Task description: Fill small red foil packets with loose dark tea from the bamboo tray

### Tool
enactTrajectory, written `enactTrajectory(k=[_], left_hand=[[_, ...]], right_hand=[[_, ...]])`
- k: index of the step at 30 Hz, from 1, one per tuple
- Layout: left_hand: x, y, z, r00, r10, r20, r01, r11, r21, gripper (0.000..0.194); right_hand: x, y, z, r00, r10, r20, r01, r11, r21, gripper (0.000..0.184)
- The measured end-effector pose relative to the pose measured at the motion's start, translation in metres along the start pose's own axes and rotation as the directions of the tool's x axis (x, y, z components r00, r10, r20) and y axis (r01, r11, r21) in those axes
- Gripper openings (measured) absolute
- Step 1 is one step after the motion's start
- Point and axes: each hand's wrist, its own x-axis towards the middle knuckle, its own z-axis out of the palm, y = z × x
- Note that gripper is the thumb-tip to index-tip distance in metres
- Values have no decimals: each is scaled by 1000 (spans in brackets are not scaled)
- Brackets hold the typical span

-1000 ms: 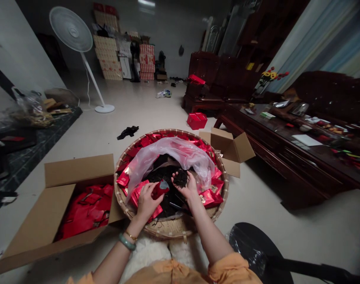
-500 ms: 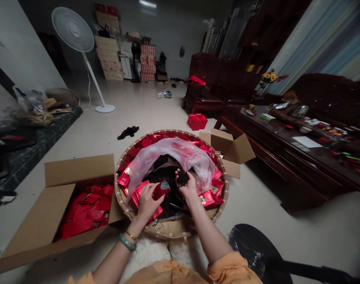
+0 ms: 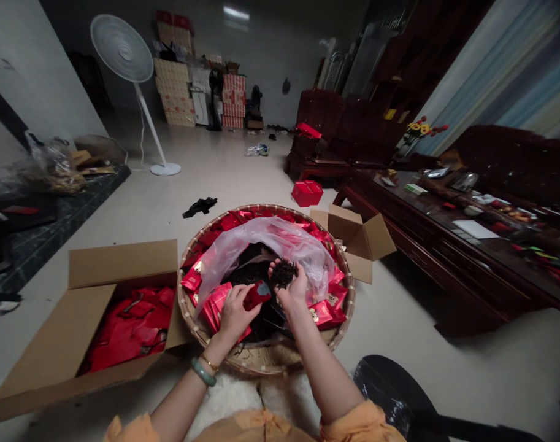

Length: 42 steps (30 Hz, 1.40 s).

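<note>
My left hand (image 3: 236, 314) grips a small red foil pouch (image 3: 256, 296), its silvery open mouth turned toward my right hand. Cupped palm up, my right hand (image 3: 294, 293) carries a heap of dark, dry tea leaves (image 3: 284, 274) beside the pouch. Under both hands, more dark tea leaves lie in a translucent plastic bag (image 3: 265, 231), spread open inside a round woven bamboo basket (image 3: 192, 331). Red foil packets (image 3: 328, 309) ring the bag within the basket.
An open cardboard box (image 3: 61, 337) full of red pouches (image 3: 127, 328) stands at left. Another open box (image 3: 376, 239) is behind the basket at right, near a dark wooden table (image 3: 413, 245). A black round-seated object (image 3: 394, 393) lies at lower right; a white fan (image 3: 164, 169) stands farther back.
My right hand has risen slightly and the tea leaves show more in its palm. The pouch in my left hand has shifted a little right, closer to it.
</note>
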Motion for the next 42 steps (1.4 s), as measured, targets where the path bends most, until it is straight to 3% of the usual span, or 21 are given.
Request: enactTrajectory(k=[9,18,29,37,42], left_hand=[[2,4,6,1000,-15,-17,15,1000,14,36],[2,1,9,999,-21,-34,21,1000,-5,37],[1,0,10,998,-40,-41,39,999,-9,39],[0,-3,11,997,-60,-45,60,998,-4,41],[-1,-7,12,994,-101,-41,99,994,-37,45]], right_hand=[[-12,11,15,984,-171,57,176,978,-115,27],[-13,17,15,968,-237,81,248,950,-189,28],[-15,21,15,900,-405,160,435,808,-398,33],[-20,23,10,918,-338,207,396,764,-510,39],[-28,22,11,932,-272,239,362,663,-655,46]])
